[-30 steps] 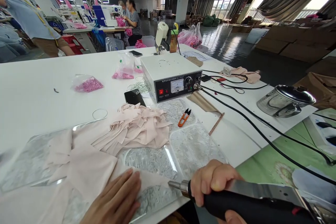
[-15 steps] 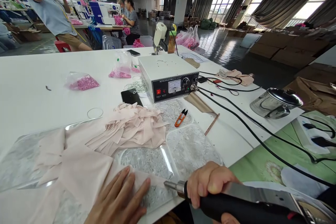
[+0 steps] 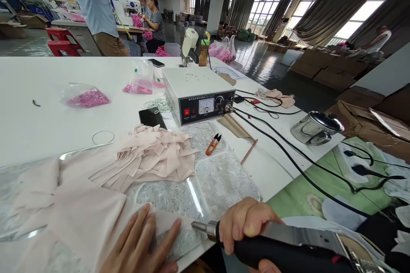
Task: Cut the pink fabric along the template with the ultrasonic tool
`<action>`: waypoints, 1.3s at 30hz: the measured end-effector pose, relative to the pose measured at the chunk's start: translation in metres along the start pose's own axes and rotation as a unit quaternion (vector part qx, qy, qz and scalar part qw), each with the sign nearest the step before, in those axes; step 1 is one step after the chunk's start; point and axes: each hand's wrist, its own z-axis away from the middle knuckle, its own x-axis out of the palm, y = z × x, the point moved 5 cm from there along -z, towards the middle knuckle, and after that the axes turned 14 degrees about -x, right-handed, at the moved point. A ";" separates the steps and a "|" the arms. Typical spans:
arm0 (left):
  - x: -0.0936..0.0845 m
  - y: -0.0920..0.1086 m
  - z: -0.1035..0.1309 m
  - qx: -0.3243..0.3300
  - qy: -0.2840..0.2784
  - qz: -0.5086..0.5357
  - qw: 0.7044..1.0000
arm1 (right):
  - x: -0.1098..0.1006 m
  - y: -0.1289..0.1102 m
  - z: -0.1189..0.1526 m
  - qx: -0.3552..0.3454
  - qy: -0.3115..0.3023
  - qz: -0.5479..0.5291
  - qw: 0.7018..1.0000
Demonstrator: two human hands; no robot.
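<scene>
a pale pink cloth strip [image 3: 171,218] lies on a clear-coated, marbled mat [image 3: 224,179] at the near edge of the table, between the two hands. the left hand [image 3: 139,243] is laid palm down with fingers spread, bearing on the cloth and pinching nothing; that would stop the thin strip from slipping. the right hand [image 3: 245,222] is wrapped around the black grip of a handheld ultrasonic tool [image 3: 285,249], fingers over the top near its front collar, probably for fine aim. the metal tip [image 3: 200,226] sits at the strip's right end; how hard it presses i cannot tell.

left of the strip a wider piece of cloth [image 3: 86,213] is spread out, and behind it cut pieces [image 3: 160,153] are heaped in a loose pile, likely for easy reach. orange-handled thread snips [image 3: 213,145] rest on the mat beside the pile, with a dark phone [image 3: 152,118] behind.

further back stands a white control box [image 3: 198,85], a cable plugged into its front. its black panel carries chinese characters and a model code too small to read surely, a meter dial and a lit red switch. a bag of pink bits [image 3: 139,79] shows green dots but no readable wording.
</scene>
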 end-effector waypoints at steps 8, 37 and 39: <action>0.004 0.002 0.002 -0.002 0.006 -0.012 1.000 | -0.005 0.002 0.001 -0.001 -0.026 0.023 0.999; 0.005 0.011 0.012 -0.041 -0.026 -0.024 0.999 | 0.032 0.010 -0.016 0.036 0.110 0.113 0.987; 0.005 0.011 0.012 -0.041 -0.026 -0.023 0.999 | 0.031 0.011 -0.016 0.039 0.107 0.110 0.987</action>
